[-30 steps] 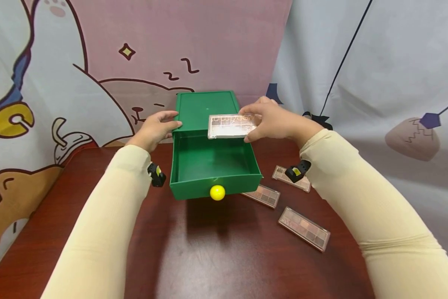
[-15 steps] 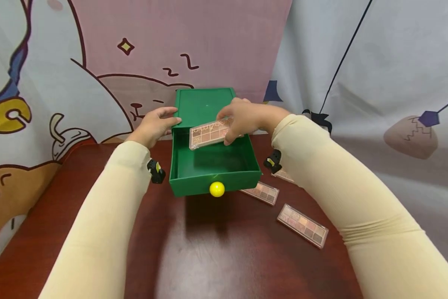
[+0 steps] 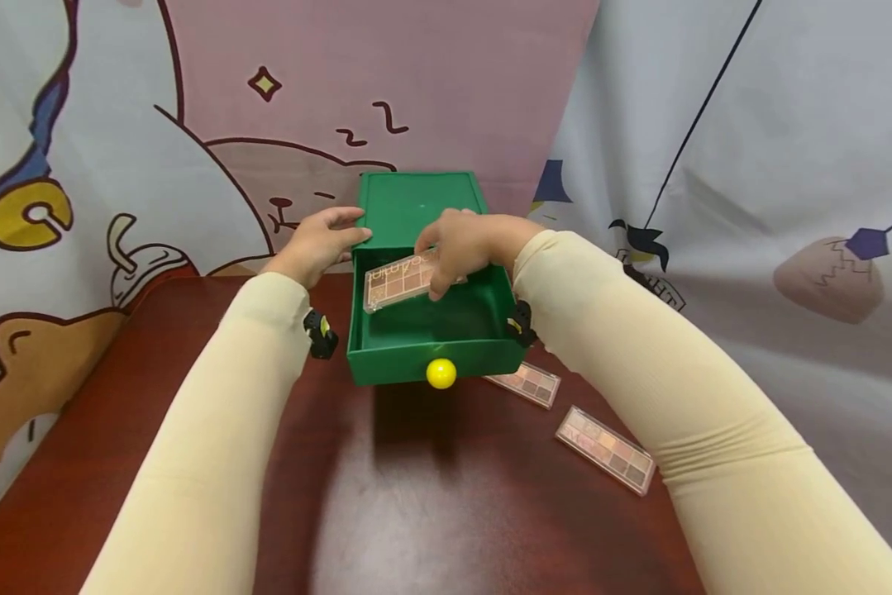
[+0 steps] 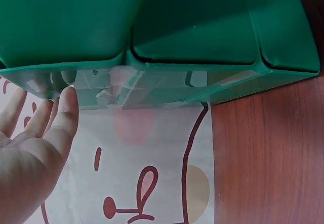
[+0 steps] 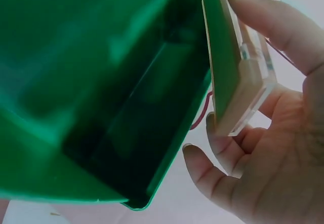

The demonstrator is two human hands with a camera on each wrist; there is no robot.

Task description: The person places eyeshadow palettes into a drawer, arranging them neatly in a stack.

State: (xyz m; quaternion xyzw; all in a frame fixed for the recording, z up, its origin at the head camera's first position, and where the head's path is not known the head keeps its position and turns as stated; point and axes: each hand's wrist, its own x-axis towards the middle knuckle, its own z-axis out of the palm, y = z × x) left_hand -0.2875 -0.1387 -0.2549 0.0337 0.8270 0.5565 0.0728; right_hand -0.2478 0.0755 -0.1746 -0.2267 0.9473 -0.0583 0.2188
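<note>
My right hand (image 3: 460,246) pinches an eyeshadow palette (image 3: 399,283) by its right end, thumb on the near side and fingers behind. The palette tilts over the pulled-out drawer (image 3: 434,359) of a green box, its left end inside the drawer's outline in the head view. In the right wrist view the palette (image 5: 243,82) stands beside the green wall, its back facing the camera. My left hand (image 3: 322,244) rests on the left side of the green box (image 3: 419,207), fingertips (image 4: 69,95) touching its side wall with the fingers nearly straight. A yellow ball knob (image 3: 441,373) marks the drawer front.
Two more palettes lie on the dark red table (image 3: 326,512): one palette (image 3: 531,384) right by the drawer's front corner, another palette (image 3: 607,449) farther right and nearer. A printed cloth (image 3: 475,83) hangs behind the box.
My right hand has carried the palette left and down, from above the box's front edge into the drawer's opening, tilting it. My left hand has stayed on the box.
</note>
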